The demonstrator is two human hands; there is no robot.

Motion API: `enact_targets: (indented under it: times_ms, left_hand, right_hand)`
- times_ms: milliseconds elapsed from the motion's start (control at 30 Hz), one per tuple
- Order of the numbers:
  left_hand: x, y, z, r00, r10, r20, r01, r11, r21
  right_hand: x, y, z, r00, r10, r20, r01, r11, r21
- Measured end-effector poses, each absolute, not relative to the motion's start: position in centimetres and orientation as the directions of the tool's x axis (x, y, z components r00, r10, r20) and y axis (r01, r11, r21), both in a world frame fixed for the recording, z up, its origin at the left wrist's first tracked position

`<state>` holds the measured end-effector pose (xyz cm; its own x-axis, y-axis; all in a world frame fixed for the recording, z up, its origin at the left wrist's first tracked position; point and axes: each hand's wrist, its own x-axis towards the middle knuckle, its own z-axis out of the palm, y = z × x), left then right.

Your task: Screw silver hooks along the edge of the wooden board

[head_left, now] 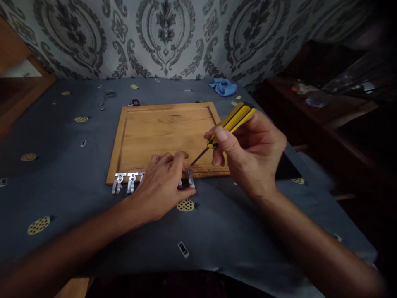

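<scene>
A wooden board (pixel 167 132) with a raised frame lies flat on the cloth-covered table. Metal hooks (pixel 132 182) line its near edge, some of them hidden under my left hand. My left hand (pixel 161 186) rests over that edge, its fingers bent on the wood and its thumb by the rightmost metal hook (pixel 190 179), which it steadies. In my right hand (pixel 254 153) is a screwdriver (pixel 231 126) with a yellow and black handle, gripped between thumb and fingers. The screwdriver slants down to the left, its tip at the top of that hook. Whether a screw sits under the tip is too small to tell.
A blue cloth (pixel 223 87) lies crumpled at the back right. Small metal bits (pixel 108 94) lie at the back left, and a dark metal loop (pixel 135 102) shows at the board's far edge. A dark flat thing (pixel 287 163) lies right of the board. The patterned wall stands behind.
</scene>
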<state>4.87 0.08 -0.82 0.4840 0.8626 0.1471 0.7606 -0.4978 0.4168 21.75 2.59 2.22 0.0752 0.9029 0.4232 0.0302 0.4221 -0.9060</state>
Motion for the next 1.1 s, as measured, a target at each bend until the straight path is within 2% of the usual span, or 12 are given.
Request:
enact_targets:
  times_ms: [267, 667, 900, 1100]
  left_hand:
    - [5.0, 0.0, -0.7, 0.475, 0.869, 0.141, 0.768, -0.487, 0.415]
    - [5.0, 0.1, -0.7, 0.468, 0.873, 0.134, 0.767, -0.477, 0.429]
    - [5.1, 0.1, -0.6, 0.467, 0.876, 0.120, 0.781, -0.472, 0.409]
    - [5.2, 0.2, -0.7, 0.474, 0.873, 0.113, 0.776, -0.475, 0.414]
  right_hand:
    - [22.0, 2.6, 1.8, -0.019, 0.922, 0.386, 0.062, 0.386, -0.920]
    - [21.9, 2.6, 1.3, -0.052, 0.922, 0.384, 0.049, 0.386, -0.921]
    - [22.8, 2.6, 2.2, -0.272, 0.908, 0.319, 0.010, 0.334, -0.942]
    - [22.2, 2.6, 1.7, -0.214, 0.924, 0.317, -0.059, 0.312, -0.948]
